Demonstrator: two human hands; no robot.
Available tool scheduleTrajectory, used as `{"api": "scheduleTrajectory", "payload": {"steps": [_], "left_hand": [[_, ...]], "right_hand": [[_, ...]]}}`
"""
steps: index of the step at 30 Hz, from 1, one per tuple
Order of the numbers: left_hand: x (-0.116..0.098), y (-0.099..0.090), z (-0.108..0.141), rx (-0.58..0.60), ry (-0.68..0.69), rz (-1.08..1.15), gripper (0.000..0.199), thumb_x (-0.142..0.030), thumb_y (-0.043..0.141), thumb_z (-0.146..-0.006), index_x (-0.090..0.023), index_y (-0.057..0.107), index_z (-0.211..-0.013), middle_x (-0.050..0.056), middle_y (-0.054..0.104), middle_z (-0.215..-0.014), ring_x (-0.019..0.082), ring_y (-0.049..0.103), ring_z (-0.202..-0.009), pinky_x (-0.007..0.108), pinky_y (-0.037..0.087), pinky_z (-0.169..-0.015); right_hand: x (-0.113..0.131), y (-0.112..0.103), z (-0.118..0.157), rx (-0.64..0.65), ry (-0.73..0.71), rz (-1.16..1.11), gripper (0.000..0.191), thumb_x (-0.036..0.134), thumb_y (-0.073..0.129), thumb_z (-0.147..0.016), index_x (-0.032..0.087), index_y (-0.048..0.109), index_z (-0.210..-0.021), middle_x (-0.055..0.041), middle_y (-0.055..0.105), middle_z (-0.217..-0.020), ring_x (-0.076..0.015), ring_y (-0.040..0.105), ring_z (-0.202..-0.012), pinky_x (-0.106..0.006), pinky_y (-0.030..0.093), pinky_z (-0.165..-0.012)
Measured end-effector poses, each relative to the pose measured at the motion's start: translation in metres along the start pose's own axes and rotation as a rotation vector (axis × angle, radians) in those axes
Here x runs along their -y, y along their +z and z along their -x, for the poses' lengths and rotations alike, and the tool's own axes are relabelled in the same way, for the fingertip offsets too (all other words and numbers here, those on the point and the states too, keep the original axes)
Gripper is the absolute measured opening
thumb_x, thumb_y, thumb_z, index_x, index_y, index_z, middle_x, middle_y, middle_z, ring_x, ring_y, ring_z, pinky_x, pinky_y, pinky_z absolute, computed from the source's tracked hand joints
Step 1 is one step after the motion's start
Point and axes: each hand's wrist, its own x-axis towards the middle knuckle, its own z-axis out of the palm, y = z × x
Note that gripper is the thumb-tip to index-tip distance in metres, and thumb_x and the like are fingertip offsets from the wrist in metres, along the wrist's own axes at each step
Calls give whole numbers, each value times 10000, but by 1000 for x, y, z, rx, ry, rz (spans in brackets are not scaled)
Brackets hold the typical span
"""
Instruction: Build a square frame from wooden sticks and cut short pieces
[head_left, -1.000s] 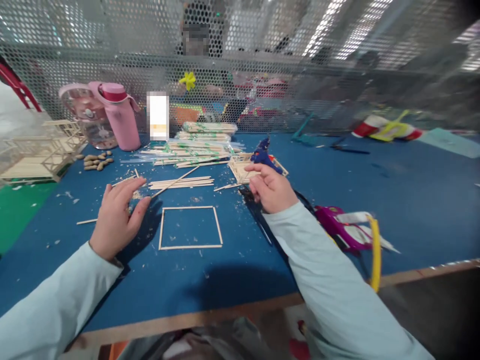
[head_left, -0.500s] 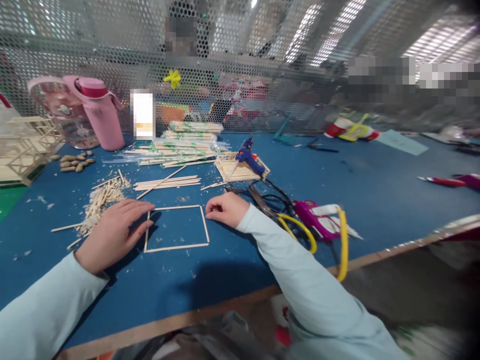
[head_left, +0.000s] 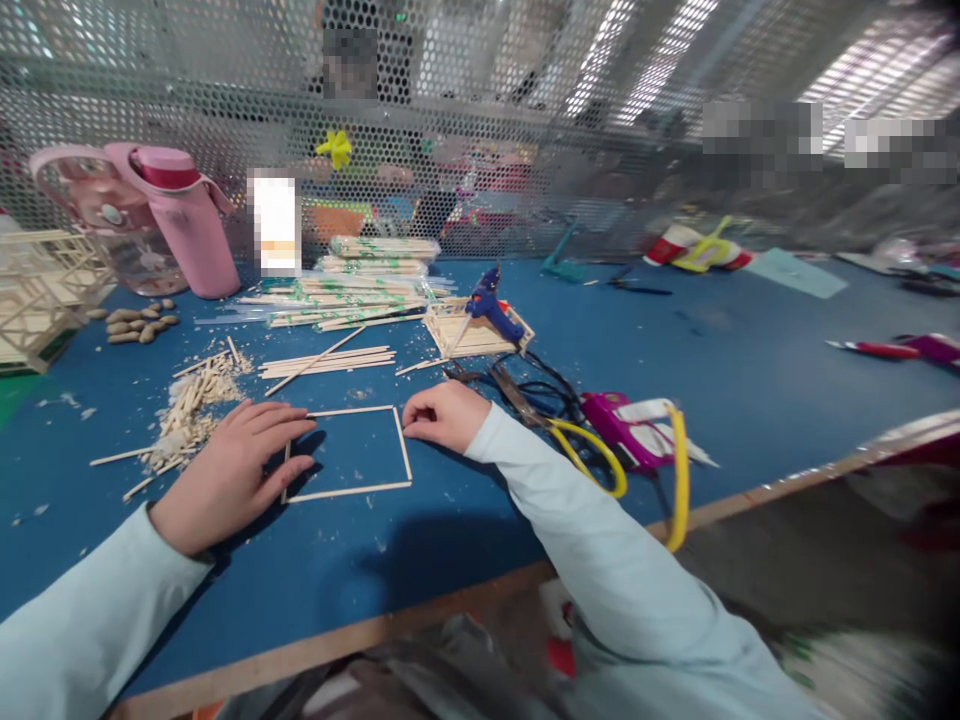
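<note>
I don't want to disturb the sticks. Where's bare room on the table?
Widest: between the purple tool and the red-handled tool at right. Narrower: between the stick frame and near wooden edge. Crowded: beyond and left of the frame, with loose sticks, scraps and wrapped bundles.

Cannot see much of the left side of the stick frame (head_left: pixel 349 492), covered by the left hand (head_left: pixel 232 470). Cannot tell touch from small gap between the right hand (head_left: pixel 446 415) and this frame. Can see the wooden model (head_left: pixel 37 290) only partly, cut at left edge. Cannot recognise blurred shapes (head_left: pixel 495 175) behind the perforated screen (head_left: pixel 225 110).
</note>
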Motion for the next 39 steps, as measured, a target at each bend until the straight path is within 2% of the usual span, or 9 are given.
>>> {"api": "scheduleTrajectory", "payload": {"steps": [6, 10, 18, 22, 28, 39], "left_hand": [[-5, 3, 0, 60, 6, -17, 369, -466, 438, -836, -258, 604, -1091, 68, 626, -1154, 252, 524, -1113, 500, 312, -1008], [-16, 4, -1, 89, 19, -10, 347, -449, 440, -840, -269, 594, -1093, 66, 605, -1186, 253, 499, -1136, 527, 267, -1022], [-75, 16, -2, 68, 225, 83, 238, -295, 429, -875, -255, 609, -1026, 38, 656, -1058, 191, 551, -1009, 464, 273, -1018], [-93, 30, -12, 99, 283, 19, 287, -293, 435, -875, -209, 548, -1124, 72, 610, -1178, 244, 507, -1115, 530, 264, -1007], [-90, 44, -25, 78, 252, -94, 411, -436, 444, -852, -186, 527, -1168, 87, 556, -1263, 257, 416, -1231, 571, 218, -1027], [-88, 44, -25, 100, 227, -131, 452, -493, 427, -840, -187, 563, -1144, 91, 574, -1241, 268, 430, -1222, 584, 184, -1035]], "right_hand": [[0, 1, 0, -6, 4, 14, 35, 191, 664, -681, 174, 695, -682, 39, 574, -520, -82, 481, -509, -193, 314, -527], [0, 1, 0, 7, 4, 18, 39, 186, 662, -683, 168, 696, -695, 36, 577, -527, -82, 486, -515, -192, 323, -536], [2, 0, -1, 14, 0, 31, 45, 174, 656, -685, 163, 696, -705, 28, 589, -548, -83, 496, -525, -192, 336, -550], [4, -1, -1, 15, 11, 40, 45, 175, 657, -680, 164, 695, -703, 25, 594, -555, -86, 502, -537, -193, 335, -549], [6, -1, 0, 24, 21, 43, 54, 191, 651, -690, 163, 692, -710, 20, 600, -571, -86, 499, -541, -194, 329, -542], [6, -1, -1, 32, 38, 44, 56, 184, 646, -684, 172, 692, -714, 16, 612, -587, -93, 505, -553, -204, 333, -547]]}}
